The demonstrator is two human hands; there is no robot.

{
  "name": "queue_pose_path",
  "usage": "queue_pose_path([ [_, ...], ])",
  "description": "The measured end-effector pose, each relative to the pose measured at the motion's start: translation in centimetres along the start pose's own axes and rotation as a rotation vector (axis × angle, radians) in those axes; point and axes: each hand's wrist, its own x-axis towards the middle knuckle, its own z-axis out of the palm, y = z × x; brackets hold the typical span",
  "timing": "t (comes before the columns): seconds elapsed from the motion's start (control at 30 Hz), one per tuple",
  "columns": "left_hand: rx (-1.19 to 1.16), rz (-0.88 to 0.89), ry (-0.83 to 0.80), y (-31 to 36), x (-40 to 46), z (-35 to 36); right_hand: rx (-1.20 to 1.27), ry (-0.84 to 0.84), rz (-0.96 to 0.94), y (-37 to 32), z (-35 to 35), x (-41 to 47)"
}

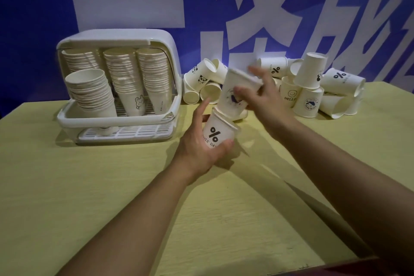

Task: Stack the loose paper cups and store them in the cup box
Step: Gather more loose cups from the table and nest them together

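Two bare hands over a yellow table [89,186], each gripping a paper cup, centre of the frame.

Left hand [201,148] curled round a white cup printed with a percent sign [218,134], tilted, just below centre. Right hand [262,96], blurred, fingers wrapped round a second cup with a blue emblem [235,94], held directly above the first, base close to its rim; touching or apart not clear. White cup box [121,89] stood open at upper left of the frame, packed with four nested stacks of cups [125,78]. Pile of loose cups [313,87] lay at centre and upper right against a blue wall with large white characters [246,6], some upright, some tipped over.
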Motion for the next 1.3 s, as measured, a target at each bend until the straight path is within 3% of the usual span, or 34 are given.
queue_pose_path([
  [0.13, -0.055, 0.004, 0.139, -0.2, 0.5, -0.2, -0.206, -0.168, -0.036, 0.7, 2.7, -2.1],
  [0.27, -0.029, -0.001, 0.137, -0.5, 0.8, -0.5, -0.25, -0.27, 0.009, 1.5, 4.3, -2.1],
  [0.43, -0.025, -0.021, 0.288, -0.8, 1.2, -0.6, -0.215, -0.077, -0.096, 2.2, 4.1, 0.4],
  [0.5, -0.018, -0.058, 0.295, -1.0, 1.3, -0.8, -0.508, -0.015, -0.135, 3.7, 3.5, 2.5],
  [0.6, 0.005, -0.084, 0.296, -1.1, 1.3, -1.0, -1.005, -0.142, -0.12, 6.1, 2.8, 4.5],
  [0.77, 0.02, -0.09, 0.29, -0.9, 1.3, -1.1, -1.408, -0.142, -0.271, 6.8, 3.0, 6.0],
  [0.9, 0.016, -0.079, 0.264, -0.7, 1.2, -1.2, -1.552, -0.159, -0.377, 6.5, 2.7, 7.0],
  [0.97, -0.013, -0.062, 0.212, -0.5, 1.0, -1.4, -1.419, -0.146, -0.34, 6.0, 2.6, 6.9],
  [1.1, -0.127, -0.04, 0.066, -0.3, 0.8, -1.3, -0.534, 0.04, -0.16, 3.3, 2.6, 5.8],
  [1.2, -0.152, -0.046, -0.001, -0.4, 0.8, -1.0, -0.162, -0.03, -0.143, 1.2, 3.0, 4.3],
  [1.3, -0.186, -0.063, 0.002, -0.6, 1.0, -1.1, 0.048, -0.137, -0.07, 0.5, 3.7, 3.0],
])
